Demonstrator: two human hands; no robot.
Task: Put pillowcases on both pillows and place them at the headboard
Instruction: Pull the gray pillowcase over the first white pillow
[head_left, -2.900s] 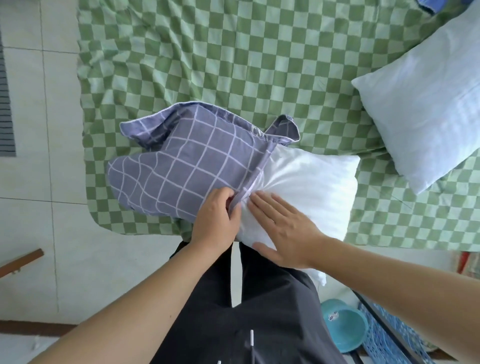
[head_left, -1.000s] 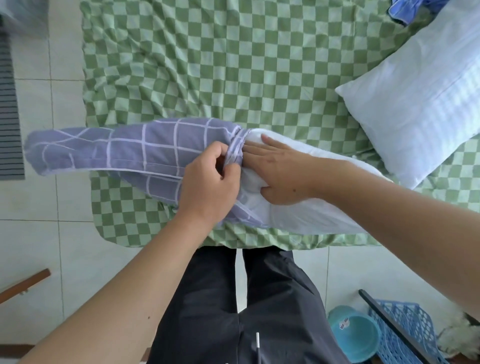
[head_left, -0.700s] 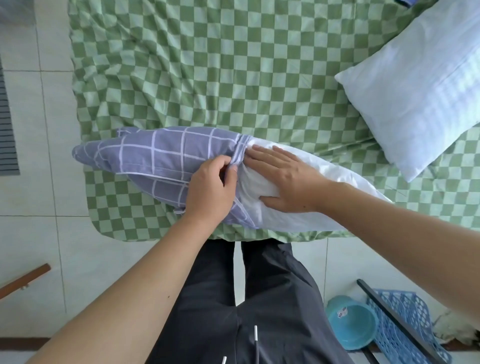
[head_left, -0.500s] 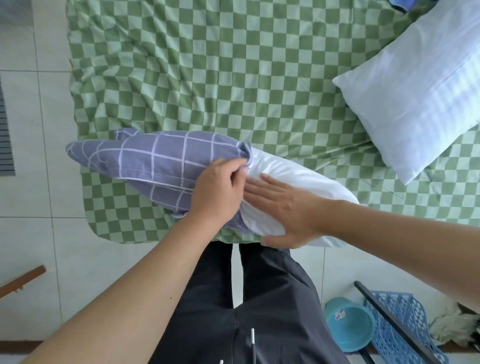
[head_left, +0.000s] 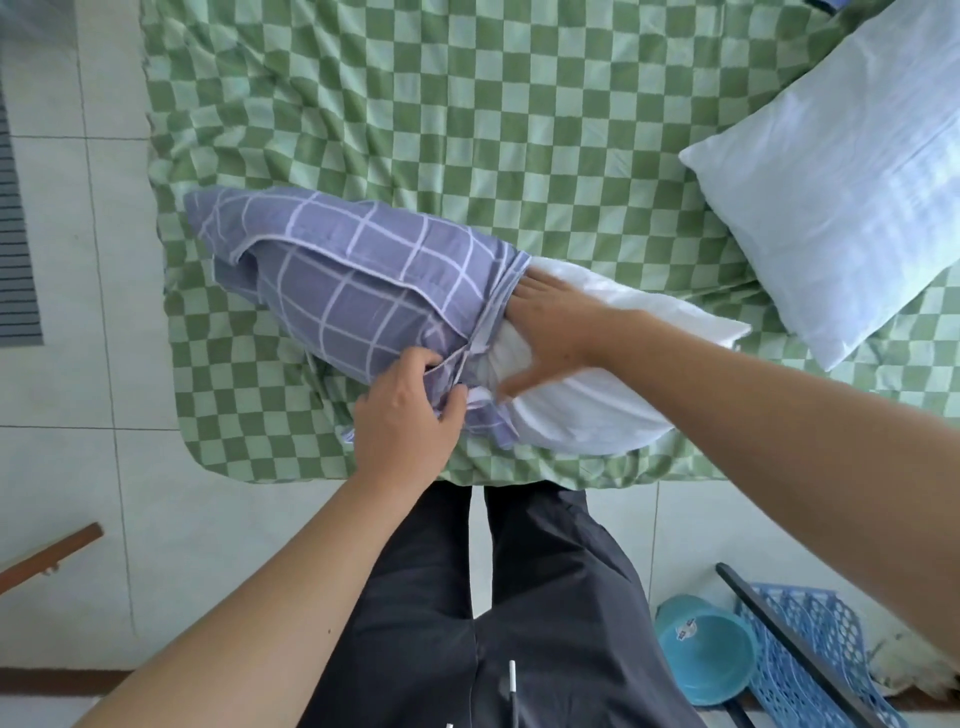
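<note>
A white pillow (head_left: 597, 400) lies across the near edge of the bed, its left part inside a purple checked pillowcase (head_left: 358, 280). My left hand (head_left: 410, 415) grips the bunched open hem of the pillowcase at its near side. My right hand (head_left: 550, 327) lies on the white pillow with its fingertips tucked under the hem; the thumb is spread toward me. A second, bare white pillow (head_left: 841, 197) lies at the right on the bed.
The bed wears a green checked sheet (head_left: 441, 130), with its corner at the near left. Tiled floor lies to the left. A teal basin (head_left: 706, 654) and a blue plastic basket (head_left: 810, 665) stand on the floor at the near right.
The pillow end in the case has swung back onto the bed. My left hand moved toward me along the hem. My right hand's fingers slid under the hem.
</note>
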